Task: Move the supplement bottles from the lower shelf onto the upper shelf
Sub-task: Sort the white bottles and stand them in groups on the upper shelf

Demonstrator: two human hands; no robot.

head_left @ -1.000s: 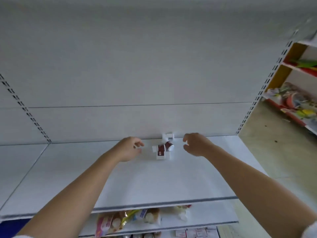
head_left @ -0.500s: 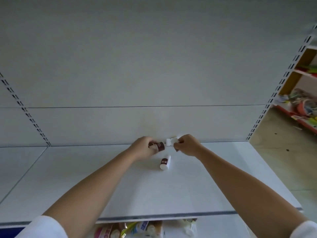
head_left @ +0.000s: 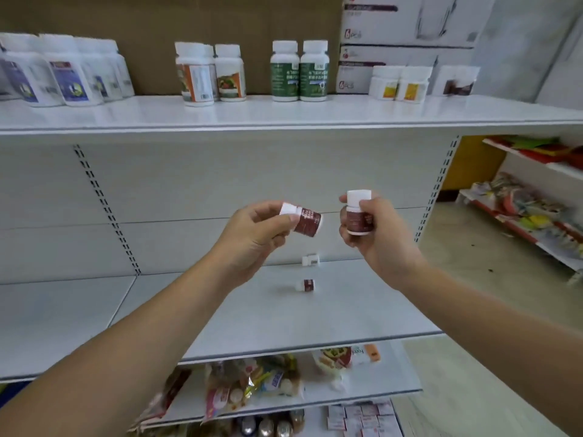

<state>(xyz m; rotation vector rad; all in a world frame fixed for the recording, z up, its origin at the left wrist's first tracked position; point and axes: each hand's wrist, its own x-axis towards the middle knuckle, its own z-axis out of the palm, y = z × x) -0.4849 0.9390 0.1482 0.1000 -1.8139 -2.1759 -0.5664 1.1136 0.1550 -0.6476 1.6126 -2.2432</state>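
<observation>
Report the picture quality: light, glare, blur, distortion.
Head view: light is even and soft; the glossy upper shelf faintly mirrors what stands on it; the far-left bottles are smeared; the slotted uprights lean from wide-angle distortion; print on the tilted bottle and the upright bottle in hand is unreadable.

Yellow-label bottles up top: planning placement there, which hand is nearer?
Right. The right hand sits below the yellow-label bottles, slightly left; the left hand is farther left.
</observation>
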